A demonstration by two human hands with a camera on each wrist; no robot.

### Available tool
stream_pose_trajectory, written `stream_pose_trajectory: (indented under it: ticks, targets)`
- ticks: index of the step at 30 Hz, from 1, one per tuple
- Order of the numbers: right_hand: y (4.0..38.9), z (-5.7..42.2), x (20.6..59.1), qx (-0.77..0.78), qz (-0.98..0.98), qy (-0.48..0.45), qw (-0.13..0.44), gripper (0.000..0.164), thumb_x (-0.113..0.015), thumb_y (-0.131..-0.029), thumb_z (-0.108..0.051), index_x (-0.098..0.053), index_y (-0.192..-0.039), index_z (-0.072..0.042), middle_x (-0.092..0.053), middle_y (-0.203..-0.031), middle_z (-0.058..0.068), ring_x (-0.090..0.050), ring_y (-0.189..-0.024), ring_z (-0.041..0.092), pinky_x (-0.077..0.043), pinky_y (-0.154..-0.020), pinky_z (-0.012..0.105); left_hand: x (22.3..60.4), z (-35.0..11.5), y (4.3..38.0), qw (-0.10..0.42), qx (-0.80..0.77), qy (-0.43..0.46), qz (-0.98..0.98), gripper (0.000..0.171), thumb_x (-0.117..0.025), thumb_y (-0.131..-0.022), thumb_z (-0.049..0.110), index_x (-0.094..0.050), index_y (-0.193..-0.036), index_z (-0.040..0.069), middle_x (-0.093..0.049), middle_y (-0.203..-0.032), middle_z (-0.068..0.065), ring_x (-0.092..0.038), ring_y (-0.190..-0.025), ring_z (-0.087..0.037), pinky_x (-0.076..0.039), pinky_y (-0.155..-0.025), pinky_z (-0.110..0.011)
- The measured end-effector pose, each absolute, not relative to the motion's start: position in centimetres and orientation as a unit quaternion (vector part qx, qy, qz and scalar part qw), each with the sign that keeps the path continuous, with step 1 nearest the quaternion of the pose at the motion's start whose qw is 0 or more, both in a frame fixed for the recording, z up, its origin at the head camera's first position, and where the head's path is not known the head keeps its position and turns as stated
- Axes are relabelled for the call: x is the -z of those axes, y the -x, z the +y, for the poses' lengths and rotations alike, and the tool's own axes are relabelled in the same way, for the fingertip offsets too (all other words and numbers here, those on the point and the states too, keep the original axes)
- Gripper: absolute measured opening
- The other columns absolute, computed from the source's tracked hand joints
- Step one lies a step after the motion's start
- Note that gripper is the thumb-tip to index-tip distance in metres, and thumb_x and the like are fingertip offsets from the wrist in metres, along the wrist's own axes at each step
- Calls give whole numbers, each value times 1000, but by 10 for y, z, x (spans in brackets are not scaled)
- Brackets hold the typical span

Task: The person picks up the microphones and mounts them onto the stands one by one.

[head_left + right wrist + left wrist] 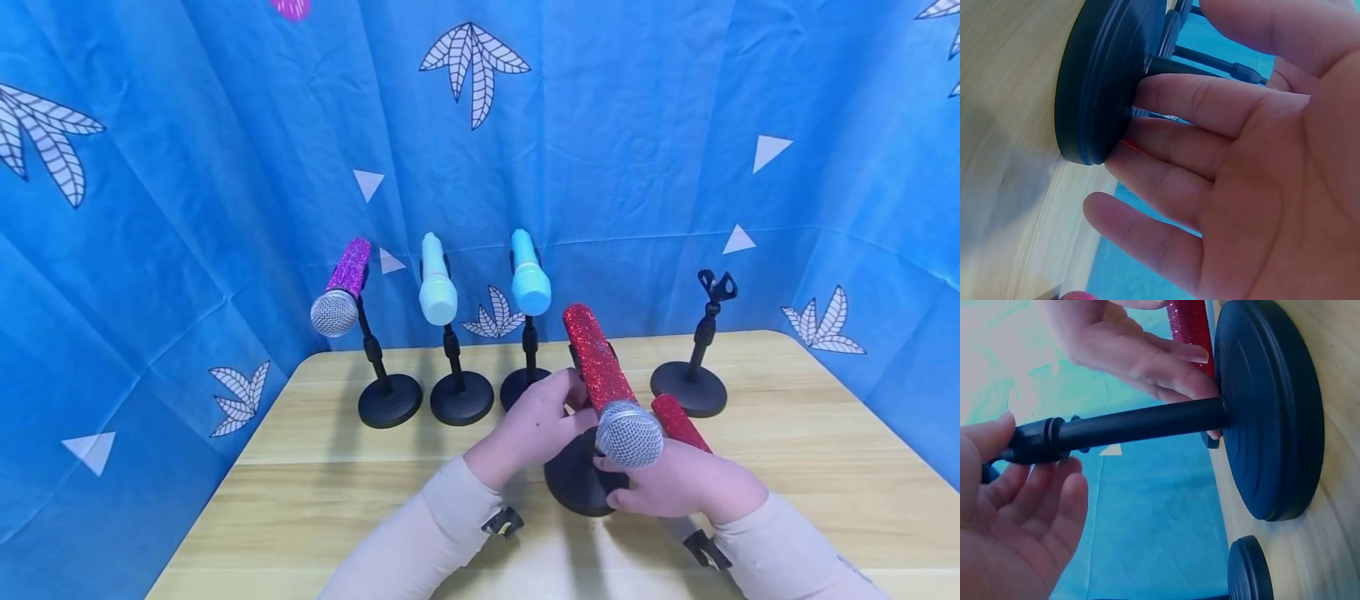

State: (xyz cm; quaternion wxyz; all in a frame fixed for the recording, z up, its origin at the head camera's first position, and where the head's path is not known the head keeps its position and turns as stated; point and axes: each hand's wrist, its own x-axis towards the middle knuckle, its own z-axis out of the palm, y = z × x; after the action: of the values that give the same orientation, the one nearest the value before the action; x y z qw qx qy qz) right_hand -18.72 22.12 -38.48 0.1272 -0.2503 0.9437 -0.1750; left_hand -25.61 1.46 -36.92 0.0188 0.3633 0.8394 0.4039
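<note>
A glittery red microphone [598,354] with a silver mesh head sits tilted in the clip of a black microphone stand [1147,425]. My left hand [536,421] pinches the collar at the top of the stand's pole between thumb and fingers. Low down by the round base [573,475], my right hand [667,483] has its fingers stretched out, fingertips at the base's upper face beside the pole, as the right wrist view shows. A second red glitter microphone [678,423] lies behind the right hand, which hides part of it.
Along the back stand a purple microphone [351,267], a pale green microphone [437,279] and a blue microphone [528,275], each on a black stand. At the right is a stand with a bare clip [697,367]. A blue curtain [637,150] surrounds the wooden table [300,500].
</note>
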Motion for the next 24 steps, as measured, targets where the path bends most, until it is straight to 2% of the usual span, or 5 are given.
stream_pose_trajectory:
  ticks: [6,14,18,24]
  targets:
    - [187,221,386,173,946,241,130,51,-78,-86,-35,-68,-133,-18,-54,-141,16,-50,-128,38,-46,-98,59,369,12,257,46,-432,-375,819,20,-62,-101,21,-63,-121,18,-68,-110,11,-62,-105,-4,-53,-90,-30]
    - [187,221,385,156,947,254,121,49,-76,-88,-37,-69,-132,-17,-58,-138,11,-51,-128,36,-45,-101,59,370,12,258,49,-408,-391,823,20,-62,-101,16,-63,-120,15,-69,-113,4,-65,-101,-7,-53,-85,-22]
    - [187,220,384,153,945,262,120,48,-76,-88,-35,-69,-131,-14,-59,-139,10,-51,-130,37,-44,-101,60,371,14,256,28,-391,-377,839,19,-67,-99,23,-64,-117,18,-68,-105,10,-63,-98,-4,-52,-84,-24]
    - [189,219,383,157,944,254,141,49,-75,-88,-37,-69,-131,-14,-57,-144,8,-45,-136,40,-40,-101,65,374,15,256,-23,-384,-372,845,16,-69,-98,33,-59,-104,21,-57,-91,13,-56,-85,-6,-49,-72,-22]
